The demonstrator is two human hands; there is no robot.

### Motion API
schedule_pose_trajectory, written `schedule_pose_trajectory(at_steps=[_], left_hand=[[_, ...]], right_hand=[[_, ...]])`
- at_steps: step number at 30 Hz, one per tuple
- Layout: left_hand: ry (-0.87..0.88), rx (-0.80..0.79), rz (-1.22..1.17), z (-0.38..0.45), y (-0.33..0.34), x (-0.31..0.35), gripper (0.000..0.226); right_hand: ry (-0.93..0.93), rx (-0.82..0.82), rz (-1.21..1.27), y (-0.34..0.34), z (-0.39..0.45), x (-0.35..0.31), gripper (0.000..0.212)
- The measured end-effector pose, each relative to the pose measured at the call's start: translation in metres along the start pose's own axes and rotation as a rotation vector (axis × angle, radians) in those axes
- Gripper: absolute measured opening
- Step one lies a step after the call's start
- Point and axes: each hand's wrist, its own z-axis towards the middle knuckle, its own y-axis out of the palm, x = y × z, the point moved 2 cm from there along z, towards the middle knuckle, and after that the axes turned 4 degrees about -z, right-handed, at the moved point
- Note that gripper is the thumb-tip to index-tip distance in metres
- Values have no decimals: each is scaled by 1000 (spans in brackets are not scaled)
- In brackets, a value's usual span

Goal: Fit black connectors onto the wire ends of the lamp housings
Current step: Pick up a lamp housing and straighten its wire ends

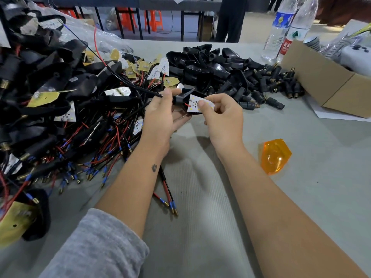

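The left hand (160,111) curls its thumb and fingers round a black connector (177,99), a short tubular piece with a black sheathed wire (128,82) running out of it, up and away toward the heap on the far left. The right hand (221,115) pinches a small white LED board (198,106) between thumb and forefinger, right beside the connector; a short red lead (187,104) bridges the two. Behind the board, between the two hands, a black lamp housing (187,92) shows only in part, so how it sits is hard to tell.

These pieces look light and small. The connector seems to be rigid moulded plastic, smooth enough to slip, so a grip round its barrel suits it. The board looks thin and stiff; it is best held by its edges, since pressing on the yellow diodes or tugging the thin red lead could strain the solder joints. The wires are limp and will tangle readily with the mass of red and black leads (96,149) to the left of the left hand.

Beyond the right hand lies a pile of loose connectors (267,83) on the tabletop (200,197), and an orange lens (274,156) sits near the right forearm.
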Motion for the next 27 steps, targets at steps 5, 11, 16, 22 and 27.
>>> schedule_pose_trajectory(at_steps=[5, 11, 16, 22, 27], left_hand=[[-40, 10, 31, 0, -2, 2, 24], [8, 28, 87, -1, -2, 2, 26], [7, 85, 117, 2, -8, 7, 36], [62, 112, 45, 3, -12, 11, 27], [49, 131, -284, 8, -14, 12, 27]], right_hand=[[-26, 32, -56, 0, 2, 3, 9], [-23, 74, -161, -3, 4, 5, 39], [51, -262, -70, 2, 3, 1, 5], [117, -390, -22, 6, -3, -1, 6], [107, -421, -34, 7, -5, -1, 12]])
